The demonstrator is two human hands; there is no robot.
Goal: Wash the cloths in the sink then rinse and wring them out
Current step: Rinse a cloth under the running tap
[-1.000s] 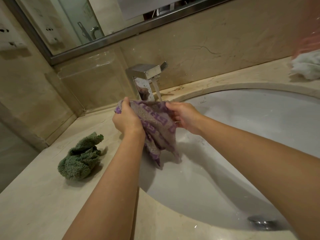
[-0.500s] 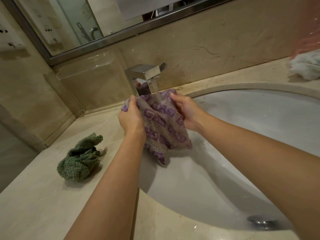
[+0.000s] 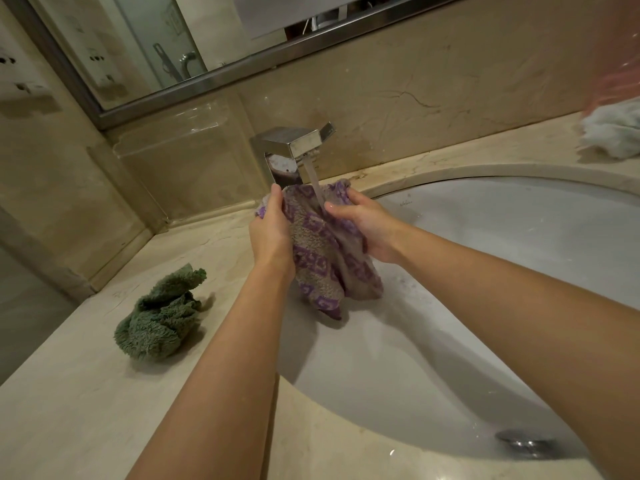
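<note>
Nearest, at 5 o'clock, the drain [image 3: 526, 443] sits in the bottom of the white sink [image 3: 502, 258], which is set into the beige stone table [image 3: 69, 410]. Both bare forearms reach up from the lower edge toward the middle of the view.

At 9 o'clock from the sink, a green cloth [image 3: 157, 320] lies crumpled on the table, well apart from the hands.

Over the sink's far left part, the purple cloth [image 3: 322, 258] hangs bunched between the two hands, its lower end drooping toward the bowl; whether it touches the bowl cannot be told. The left hand [image 3: 268, 233] is at the cloth's 9 o'clock side, its grip clenched round the upper edge with the thumb up. The right hand [image 3: 369, 226] is at the 3 o'clock side, its grip grasping the same cloth, fingers curled into the fabric near the top.

Just beyond, at 12 o'clock from the cloth, the square metal tap [image 3: 294, 143] runs a thin stream of water [image 3: 316, 183] down onto the cloth's top between the hands.

Farther off, at 2 o'clock, a white cloth [image 3: 614, 133] lies on the table by the wall, partly cut off by the frame edge. A mirror [image 3: 156, 46] spans the wall at 11 o'clock.
</note>
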